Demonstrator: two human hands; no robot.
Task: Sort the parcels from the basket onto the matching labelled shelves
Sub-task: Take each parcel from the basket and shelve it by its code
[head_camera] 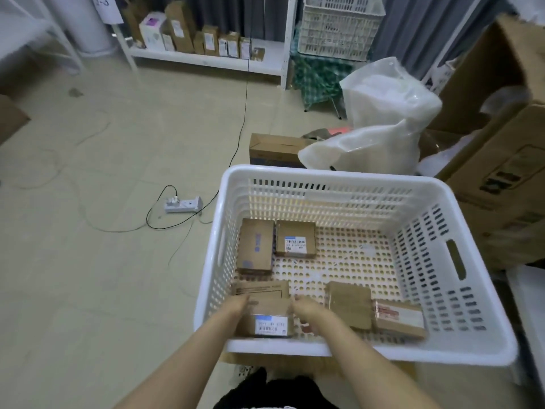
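A white slotted basket (442, 190) stands on the floor in front of me with several brown cardboard parcels in it. Both hands reach into its near left corner. My left hand (236, 305) and my right hand (306, 307) grip the two sides of a small labelled parcel (269, 323), its barcode label facing up. A flat parcel (261, 287) lies just behind it. Two parcels (256, 246) (295, 239) sit at the far left, two more (349, 304) (399, 317) at the near right. A white shelf (206, 59) across the room holds a row of parcels.
A power strip (182, 203) and trailing cables lie on the tiled floor to the left. Behind the basket are a brown carton (274, 149) and a clear plastic bag (380, 113). Large cardboard boxes (501, 160) stand at the right; stacked white crates (339, 28) at the back.
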